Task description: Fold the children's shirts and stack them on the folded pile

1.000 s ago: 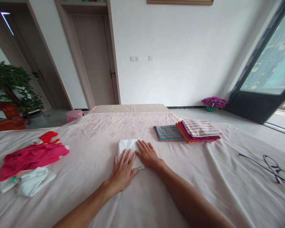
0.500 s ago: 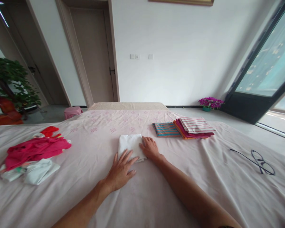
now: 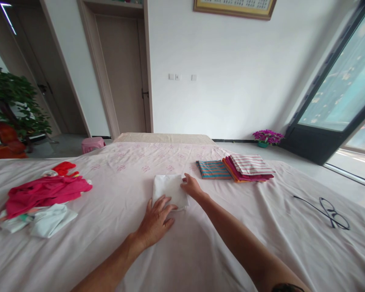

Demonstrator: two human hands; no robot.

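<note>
L hand point(image 3: 156, 222) open, palm down, fingers spread on near edge of folded white cloth point(image 3: 168, 186), which lies flat in ctr. R hand point(image 3: 192, 187) at cloth's R edge, fingers curled; can't tell if gripping. Forearms point(image 3: 109, 261) angle in from btm. Surface: wrinkled pink sheet point(image 3: 231, 235), folded stack point(image 3: 252, 165) R, clothes pile point(image 3: 45, 194) L, glasses point(image 3: 333, 215) far R. Bg: white wall point(image 3: 213, 48), door point(image 3: 121, 73), purple flowers point(image 3: 267, 137).

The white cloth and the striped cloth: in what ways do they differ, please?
The white cloth is plain, while the striped cloth is blue and orange. The left hand rests partly on the white cloth; no hand touches the striped cloth. Both lie folded on the pale pink sheet.
</note>
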